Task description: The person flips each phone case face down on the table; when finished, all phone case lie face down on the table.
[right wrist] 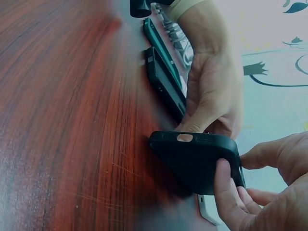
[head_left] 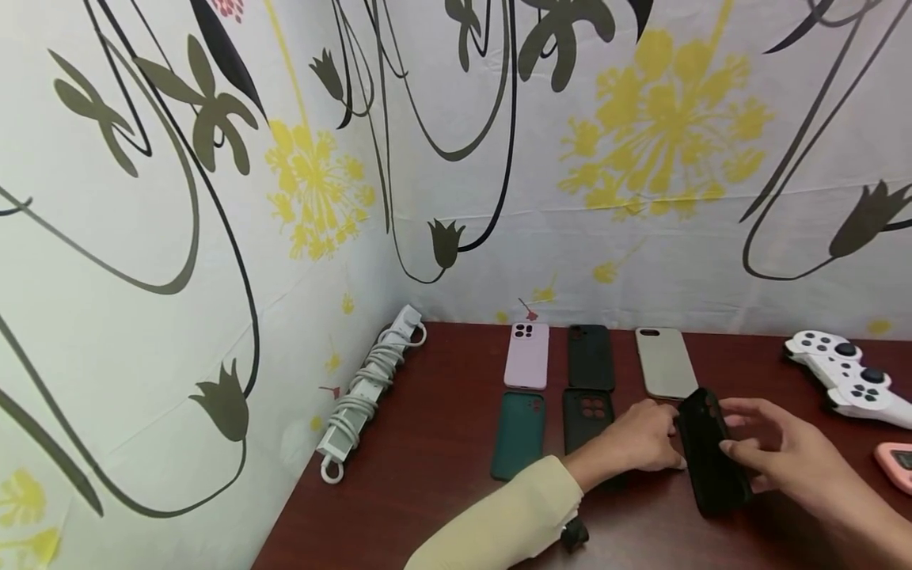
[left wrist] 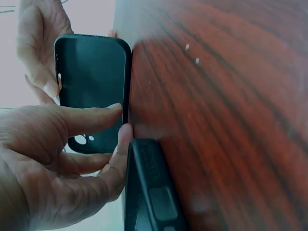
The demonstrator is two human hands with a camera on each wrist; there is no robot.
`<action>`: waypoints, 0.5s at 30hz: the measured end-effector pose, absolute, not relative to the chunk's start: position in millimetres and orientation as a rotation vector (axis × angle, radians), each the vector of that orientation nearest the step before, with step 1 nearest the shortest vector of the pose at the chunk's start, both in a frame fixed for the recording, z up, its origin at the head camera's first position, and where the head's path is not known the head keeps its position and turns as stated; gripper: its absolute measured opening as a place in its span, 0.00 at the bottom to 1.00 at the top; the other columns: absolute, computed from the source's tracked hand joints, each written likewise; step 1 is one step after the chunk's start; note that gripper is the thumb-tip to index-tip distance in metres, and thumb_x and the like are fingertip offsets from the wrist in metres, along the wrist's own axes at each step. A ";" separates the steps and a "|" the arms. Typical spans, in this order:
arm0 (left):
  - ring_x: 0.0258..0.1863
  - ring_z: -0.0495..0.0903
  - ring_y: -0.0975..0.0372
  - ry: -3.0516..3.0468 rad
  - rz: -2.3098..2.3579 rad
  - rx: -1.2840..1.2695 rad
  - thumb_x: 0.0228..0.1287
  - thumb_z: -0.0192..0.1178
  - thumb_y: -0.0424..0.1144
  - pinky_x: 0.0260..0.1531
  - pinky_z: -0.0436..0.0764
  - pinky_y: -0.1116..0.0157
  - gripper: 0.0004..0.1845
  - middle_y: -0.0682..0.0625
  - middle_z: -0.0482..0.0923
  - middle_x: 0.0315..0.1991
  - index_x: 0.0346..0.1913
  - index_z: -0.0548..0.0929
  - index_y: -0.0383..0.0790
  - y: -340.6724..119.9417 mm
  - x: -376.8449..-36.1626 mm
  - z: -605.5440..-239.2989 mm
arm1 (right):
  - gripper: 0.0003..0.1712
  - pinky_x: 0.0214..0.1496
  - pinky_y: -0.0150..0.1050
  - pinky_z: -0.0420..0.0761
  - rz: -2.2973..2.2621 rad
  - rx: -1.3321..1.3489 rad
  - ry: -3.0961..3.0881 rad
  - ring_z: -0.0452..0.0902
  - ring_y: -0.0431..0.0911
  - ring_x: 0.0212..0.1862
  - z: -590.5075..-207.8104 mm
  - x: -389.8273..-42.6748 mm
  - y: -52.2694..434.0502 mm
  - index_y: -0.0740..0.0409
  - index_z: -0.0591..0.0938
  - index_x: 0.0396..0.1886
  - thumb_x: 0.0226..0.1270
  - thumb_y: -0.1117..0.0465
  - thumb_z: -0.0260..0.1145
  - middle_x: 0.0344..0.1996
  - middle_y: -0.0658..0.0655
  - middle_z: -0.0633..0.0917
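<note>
a white power strip [head_left: 366, 388] is lying at the far left of the surface [head_left: 427, 475]. five phone cases are lying flat in two rows. the left hand [head_left: 641, 439] and right hand [head_left: 780, 451] are both pinching a sixth, the black case [head_left: 708, 455], between them, tilted, long axis running away from the person. one white controller [head_left: 848, 376] is sitting far right.

No text, label, brand or number can be read anywhere: the phone cases [head_left: 527, 355] are plain, and the controller [head_left: 848, 378] shows only button marks too small to make out.
</note>
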State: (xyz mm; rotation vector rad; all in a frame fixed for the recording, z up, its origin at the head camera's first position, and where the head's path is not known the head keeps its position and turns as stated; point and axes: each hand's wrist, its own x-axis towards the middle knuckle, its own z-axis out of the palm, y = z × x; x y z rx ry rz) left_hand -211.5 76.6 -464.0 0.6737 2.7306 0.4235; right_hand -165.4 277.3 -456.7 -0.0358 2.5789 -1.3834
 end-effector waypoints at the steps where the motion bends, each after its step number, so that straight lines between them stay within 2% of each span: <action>1: 0.49 0.80 0.79 2.709 0.443 0.677 0.65 0.75 0.55 0.41 0.75 0.82 0.31 0.71 0.83 0.49 0.69 0.79 0.59 75.4 -213.7 -463.4 | 0.41 0.34 0.44 0.90 -1.378 -0.039 2.582 0.82 0.26 0.39 -456.6 -165.4 277.5 0.67 0.59 0.80 0.79 0.56 0.67 0.65 0.78 0.76; 4: 0.46 0.82 0.79 2.566 0.637 0.634 0.68 0.73 0.53 0.43 0.78 0.80 0.30 0.71 0.86 0.50 0.71 0.78 0.61 68.2 -222.0 -459.3 | 0.41 0.34 0.43 0.90 -1.355 -0.063 2.612 0.81 0.25 0.39 -456.4 -164.9 277.0 0.66 0.60 0.79 0.79 0.54 0.67 0.65 0.77 0.77; 9: 0.39 0.89 0.69 2.196 1.094 0.435 0.76 0.66 0.48 0.42 0.87 0.70 0.24 0.55 0.91 0.47 0.71 0.79 0.53 57.1 -231.4 -449.4 | 0.39 0.33 0.40 0.88 -1.313 -0.119 2.693 0.77 0.21 0.40 -455.1 -163.2 268.8 0.65 0.63 0.78 0.79 0.53 0.67 0.65 0.76 0.77; 11: 0.38 0.91 0.64 2.109 1.185 0.357 0.77 0.64 0.49 0.42 0.89 0.66 0.23 0.49 0.92 0.46 0.70 0.80 0.49 55.6 -232.3 -446.3 | 0.39 0.33 0.39 0.87 -1.318 -0.130 2.699 0.76 0.20 0.40 -454.8 -162.8 264.3 0.65 0.63 0.78 0.79 0.54 0.67 0.66 0.76 0.76; 15: 0.38 0.92 0.62 2.101 1.200 0.288 0.77 0.62 0.58 0.45 0.90 0.63 0.27 0.47 0.92 0.45 0.71 0.80 0.50 54.7 -233.4 -442.0 | 0.40 0.35 0.38 0.87 -1.342 -0.166 2.678 0.77 0.20 0.42 -455.8 -161.4 258.4 0.65 0.63 0.79 0.78 0.56 0.69 0.65 0.74 0.77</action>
